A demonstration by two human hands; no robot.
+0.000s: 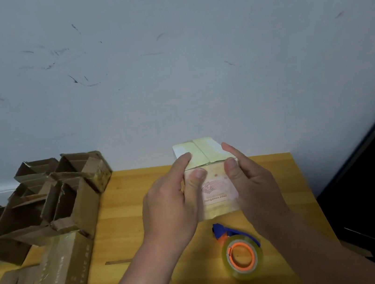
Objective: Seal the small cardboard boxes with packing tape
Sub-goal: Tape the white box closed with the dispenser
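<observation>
Box [214, 186]: mid-surface [129, 215], gripped between both hands, tape strip already along top.
Left hand [170, 208]: at 9 o'clock of box, thumb pressing front face.
Right hand [255, 187]: at 3 o'clock, likewise gripping; equally near.
Box axis: runs 6–12 o'clock, printed end toward 6.
Tape [242, 256]: at 6 o'clock of box, untouched, nearer right hand.

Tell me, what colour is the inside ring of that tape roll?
Orange, inside the clear tape roll; shown in the head view.
</observation>
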